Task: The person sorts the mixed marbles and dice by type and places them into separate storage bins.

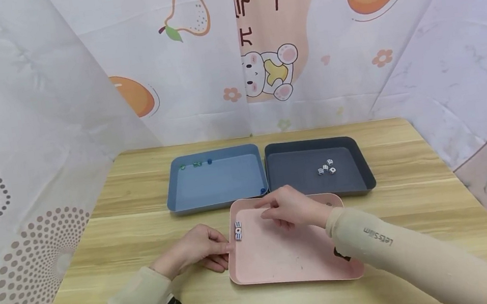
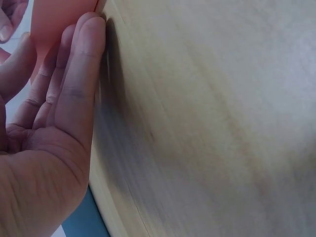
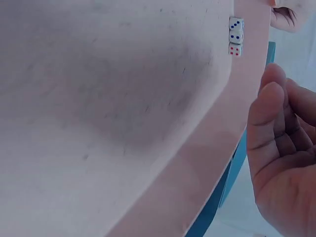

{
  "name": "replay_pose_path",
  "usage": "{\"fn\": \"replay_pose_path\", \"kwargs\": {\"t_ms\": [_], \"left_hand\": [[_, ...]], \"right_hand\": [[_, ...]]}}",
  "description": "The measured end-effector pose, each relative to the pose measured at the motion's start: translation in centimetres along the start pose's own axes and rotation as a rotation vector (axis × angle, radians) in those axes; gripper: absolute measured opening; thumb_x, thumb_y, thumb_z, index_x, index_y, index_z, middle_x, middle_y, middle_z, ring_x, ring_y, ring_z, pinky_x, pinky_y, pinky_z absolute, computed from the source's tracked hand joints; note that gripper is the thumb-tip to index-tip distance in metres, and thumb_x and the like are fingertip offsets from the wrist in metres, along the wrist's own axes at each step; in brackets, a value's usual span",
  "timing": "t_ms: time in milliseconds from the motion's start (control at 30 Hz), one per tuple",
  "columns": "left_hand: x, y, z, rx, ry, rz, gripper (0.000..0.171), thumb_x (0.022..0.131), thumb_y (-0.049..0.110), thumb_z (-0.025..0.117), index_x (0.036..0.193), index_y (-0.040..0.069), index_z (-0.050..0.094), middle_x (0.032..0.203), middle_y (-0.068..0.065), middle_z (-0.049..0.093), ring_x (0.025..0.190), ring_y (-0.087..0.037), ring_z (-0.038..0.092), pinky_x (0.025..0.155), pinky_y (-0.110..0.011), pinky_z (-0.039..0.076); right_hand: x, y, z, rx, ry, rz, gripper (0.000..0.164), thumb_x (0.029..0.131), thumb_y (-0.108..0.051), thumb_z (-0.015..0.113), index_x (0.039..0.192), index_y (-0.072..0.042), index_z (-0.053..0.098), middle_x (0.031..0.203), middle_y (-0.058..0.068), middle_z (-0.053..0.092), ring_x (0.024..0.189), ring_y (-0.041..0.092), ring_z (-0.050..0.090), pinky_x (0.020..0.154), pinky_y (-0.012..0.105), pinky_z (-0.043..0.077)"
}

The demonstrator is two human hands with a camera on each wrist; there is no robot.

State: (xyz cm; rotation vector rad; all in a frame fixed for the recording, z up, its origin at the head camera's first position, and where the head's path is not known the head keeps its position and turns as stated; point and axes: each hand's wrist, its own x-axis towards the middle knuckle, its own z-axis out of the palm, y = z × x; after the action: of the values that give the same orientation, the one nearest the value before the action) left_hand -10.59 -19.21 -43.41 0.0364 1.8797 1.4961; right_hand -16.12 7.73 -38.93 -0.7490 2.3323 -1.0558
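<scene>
A pink tray (image 1: pixel 286 264) lies on the table in front of the person. My left hand (image 1: pixel 203 250) holds its left wall, thumb over the rim and fingers outside. The left wrist view shows those fingers along the pink wall. Three white dice (image 1: pixel 238 231) sit in a row inside, against the left wall; the right wrist view shows dice (image 3: pixel 236 36) with blue and red dots. Over the tray's far part is my right hand (image 1: pixel 289 206), fingers loosely bent. Nothing shows between its fingers (image 3: pixel 266 106) in the right wrist view.
Behind the pink tray stands a blue tray (image 1: pixel 217 181) with several small green and blue pieces, mostly along its far wall. Beside it on the right, a dark tray (image 1: pixel 292 171) bears several white dice (image 1: pixel 326 167). Printed cloth (image 1: pixel 199 96) hangs behind the wooden table (image 1: pixel 137 186).
</scene>
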Motion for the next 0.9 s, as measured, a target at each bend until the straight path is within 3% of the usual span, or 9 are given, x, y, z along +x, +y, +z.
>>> {"fn": "replay_pose_path", "kwargs": {"t_ms": [467,900], "left_hand": [[0.0,0.4,0.0,0.013,0.000,-0.013,0.023,0.084,0.018,0.070,0.090,-0.004,0.069,0.079,-0.020,0.068,0.069,-0.028,0.068,0.062,-0.042,0.057],[-0.1,0.5,0.0,0.021,0.007,-0.024,0.022,0.084,0.017,0.070,0.090,-0.005,0.068,0.078,-0.019,0.068,0.069,-0.028,0.068,0.062,-0.042,0.057]], "right_hand": [[3.2,0.4,3.3,-0.040,-0.071,-0.007,0.033,0.092,-0.017,0.060,0.125,-0.010,0.060,0.049,0.011,0.057,0.040,0.027,0.057,0.039,0.028,0.047],[4.6,0.7,5.4,-0.078,-0.051,-0.023,0.031,0.089,-0.013,0.062,0.121,-0.017,0.063,0.046,0.007,0.054,0.035,0.022,0.055,0.034,0.027,0.046]]}}
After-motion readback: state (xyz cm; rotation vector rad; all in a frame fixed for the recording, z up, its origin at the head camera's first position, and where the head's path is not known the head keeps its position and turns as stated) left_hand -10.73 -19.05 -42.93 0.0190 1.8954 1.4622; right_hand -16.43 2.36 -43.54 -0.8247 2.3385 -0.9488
